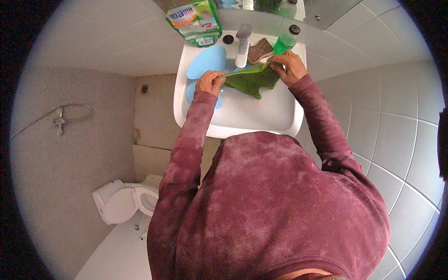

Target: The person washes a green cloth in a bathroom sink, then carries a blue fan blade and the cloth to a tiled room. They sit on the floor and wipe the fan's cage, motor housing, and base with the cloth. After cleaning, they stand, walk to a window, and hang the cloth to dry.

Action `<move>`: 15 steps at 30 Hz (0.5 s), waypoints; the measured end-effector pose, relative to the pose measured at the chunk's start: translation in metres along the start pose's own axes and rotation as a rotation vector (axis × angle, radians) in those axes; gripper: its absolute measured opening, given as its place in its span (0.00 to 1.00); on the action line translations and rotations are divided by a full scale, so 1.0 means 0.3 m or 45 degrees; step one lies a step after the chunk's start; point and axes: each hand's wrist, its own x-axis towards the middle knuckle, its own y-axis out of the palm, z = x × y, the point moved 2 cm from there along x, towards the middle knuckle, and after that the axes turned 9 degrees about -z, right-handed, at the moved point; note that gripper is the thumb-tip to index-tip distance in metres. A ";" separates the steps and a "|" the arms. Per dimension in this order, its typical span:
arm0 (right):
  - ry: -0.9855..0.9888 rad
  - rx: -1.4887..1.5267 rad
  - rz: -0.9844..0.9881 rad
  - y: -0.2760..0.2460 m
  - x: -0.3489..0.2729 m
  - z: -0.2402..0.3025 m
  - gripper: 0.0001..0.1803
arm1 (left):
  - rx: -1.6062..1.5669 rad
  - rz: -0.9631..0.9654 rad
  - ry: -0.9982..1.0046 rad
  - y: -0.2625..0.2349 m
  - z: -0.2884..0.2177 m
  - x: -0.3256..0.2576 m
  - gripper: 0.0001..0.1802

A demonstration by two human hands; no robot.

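A green cloth [252, 81] is stretched between my two hands over the white sink [261, 121]. My left hand [209, 83] pinches its left corner, and my right hand [289, 68] grips the upper right corner near the basin's right rim. The cloth's lower edge hangs loose in a point. Behind the cloth and my left hand lies a light blue, rounded flat piece [206, 62], partly hidden, with more blue below it. The faucet [242, 45] rises just beyond the cloth's upper edge.
On the sink's back ledge are a brown sponge [260, 50], a clear bottle of green liquid [285, 42], a black round cap [228, 39] and a green-and-white pouch [196, 23]. A mirror [326, 11] hangs behind. A white toilet [123, 201] stands at lower left, a shower fitting [60, 121] on the left wall.
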 end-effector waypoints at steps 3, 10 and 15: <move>0.258 0.299 -0.038 0.102 -0.175 0.038 0.12 | 0.014 -0.092 -0.019 -0.075 -0.099 -0.129 0.08; 0.598 0.859 0.228 0.275 -0.168 -0.015 0.22 | 0.195 -0.162 0.080 -0.057 -0.004 -0.114 0.09; 0.391 0.937 0.164 0.354 -0.172 0.053 0.35 | -0.198 0.077 -0.353 0.048 -0.109 -0.125 0.13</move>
